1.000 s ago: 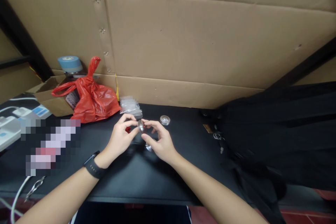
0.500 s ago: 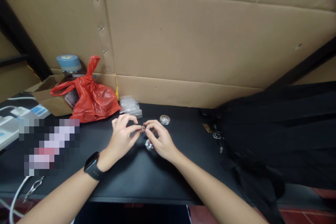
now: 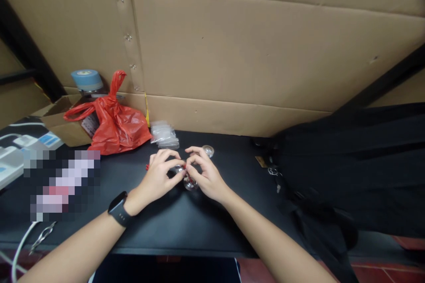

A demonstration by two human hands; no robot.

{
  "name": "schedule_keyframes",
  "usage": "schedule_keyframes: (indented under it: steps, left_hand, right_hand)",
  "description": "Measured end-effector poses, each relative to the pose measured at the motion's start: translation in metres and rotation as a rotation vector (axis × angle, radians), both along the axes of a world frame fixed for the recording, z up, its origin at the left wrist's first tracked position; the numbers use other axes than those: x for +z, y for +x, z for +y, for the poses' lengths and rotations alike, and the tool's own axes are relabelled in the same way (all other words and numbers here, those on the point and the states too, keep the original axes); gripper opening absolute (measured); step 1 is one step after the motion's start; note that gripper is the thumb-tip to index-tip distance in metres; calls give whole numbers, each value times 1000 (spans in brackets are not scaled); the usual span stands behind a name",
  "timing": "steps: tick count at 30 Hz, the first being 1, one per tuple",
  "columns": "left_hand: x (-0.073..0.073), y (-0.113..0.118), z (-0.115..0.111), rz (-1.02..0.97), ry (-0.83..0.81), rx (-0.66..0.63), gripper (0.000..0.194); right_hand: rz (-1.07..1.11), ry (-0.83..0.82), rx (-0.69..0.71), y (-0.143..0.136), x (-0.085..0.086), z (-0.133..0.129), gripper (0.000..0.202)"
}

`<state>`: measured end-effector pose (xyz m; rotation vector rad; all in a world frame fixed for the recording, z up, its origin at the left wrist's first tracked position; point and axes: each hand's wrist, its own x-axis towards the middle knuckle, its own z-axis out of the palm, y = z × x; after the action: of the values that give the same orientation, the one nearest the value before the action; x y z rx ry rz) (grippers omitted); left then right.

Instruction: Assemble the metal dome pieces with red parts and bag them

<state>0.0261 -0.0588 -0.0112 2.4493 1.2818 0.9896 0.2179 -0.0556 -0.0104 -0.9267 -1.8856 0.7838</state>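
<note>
My left hand, with a black watch on its wrist, is closed on a small shiny round disc. Thumb and fingers of my right hand pinch together at the disc's right edge, where a thin red cord shows. Just below the fingertips, a clear round disc-like piece lies on the black table, partly covered by my right hand. A similar clear round piece rests behind my right hand. A bit of red shows beyond my left hand's far side.
Behind my left hand lies a stack of small clear plastic bags. A tied red plastic bag, a cardboard box and a blue-lidded container stand at the back left. Keys and a black bag are on the right.
The disc between my fingers has turned from edge-on to flatter and dropped slightly. Red cord now shows at my fingertips. My left hand has shifted a little right.
</note>
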Motion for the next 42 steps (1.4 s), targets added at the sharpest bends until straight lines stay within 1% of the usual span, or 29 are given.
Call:
schedule_keyframes:
  steps: [3, 5, 7, 9, 11, 12, 14, 16, 18, 20, 23, 26, 29, 31, 33, 36, 38, 40, 42]
  left_hand:
    - [-4, -3, 4, 29, -3, 36, 14]
    - [-6, -7, 7, 66, -25, 70, 13]
    - [-6, -9, 8, 96, -68, 87, 14]
    - [-5, -10, 9, 112, -110, 96, 16]
    - [-4, -10, 10, 115, -142, 106, 17]
    - [-3, -10, 10, 113, -159, 112, 17]
    - [-2, -9, 9, 100, -194, 123, 16]
    - [0, -7, 9, 74, -231, 124, 13]
    - [2, -5, 7, 39, -269, 108, 13]
    - [4, -3, 5, 0, -298, 85, 14]
    - [5, 1, 2, -41, -302, 91, 16]
    - [5, 3, 2, -38, -294, 124, 17]
    - [3, 5, 3, -9, -278, 166, 17]
    - [1, 5, 4, 16, -252, 191, 17]
    - [-1, 6, 4, 58, -207, 189, 19]
    - [-4, 5, 6, 194, -92, 176, 27]
    - [-8, 4, 9, 312, -17, 214, 32]
    - [-14, 2, 14, 415, 20, 249, 37]
    - [-20, 0, 19, 487, 29, 249, 42]
  right_hand:
    - [-110, 13, 14, 4, 0, 3, 11]
    - [-280, 1, 3, 8, 1, 4, 8]
    - [-489, -23, -5, 14, 0, 6, 15]
    - [-639, -59, 27, 19, 0, 7, 10]
    - [-680, -92, 64, 22, -1, 9, 5]
    - [-658, -105, 65, 23, -1, 10, 5]
    - [-534, -139, 40, 23, -2, 12, 5]
    - [-310, -222, 34, 21, -5, 13, 9]
    - [-58, -331, 44, 17, -8, 14, 17]
    - [140, -423, 55, 12, -11, 13, 25]
    - [323, -534, 97, 5, -14, 11, 34]
    - [443, -632, 119, 0, -15, 9, 38]
    - [484, -673, 107, -1, -15, 9, 47]
    - [471, -662, 114, -1, -17, 10, 51]
    - [440, -623, 114, 1, -19, 12, 51]
    - [358, -567, 69, 7, -19, 16, 53]
    - [289, -541, 23, 11, -18, 17, 53]
    - [238, -524, -16, 14, -16, 18, 54]
    - [210, -508, -44, 16, -14, 18, 55]
